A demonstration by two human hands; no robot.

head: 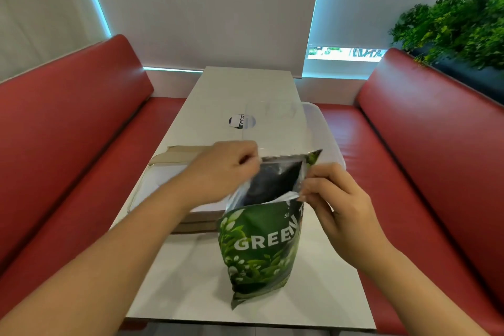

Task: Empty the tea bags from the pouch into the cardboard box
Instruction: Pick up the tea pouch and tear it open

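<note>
A green tea pouch (259, 248) stands upright on the white table (191, 289), its silver-lined mouth pulled open and dark inside. My left hand (223, 169) pinches the far left edge of the mouth. The near right edge is pinched by my right hand (335, 199). No tea bags show inside the pouch. The cardboard box (169, 161) lies open to the left behind the pouch, with a white inside; my left forearm covers part of it.
A clear plastic container (313, 128) sits at the table's right side behind the pouch. A round dark sticker (242, 121) marks the table's middle. Red bench seats (68, 117) flank the table on both sides. Green plants (458, 16) stand at the back right.
</note>
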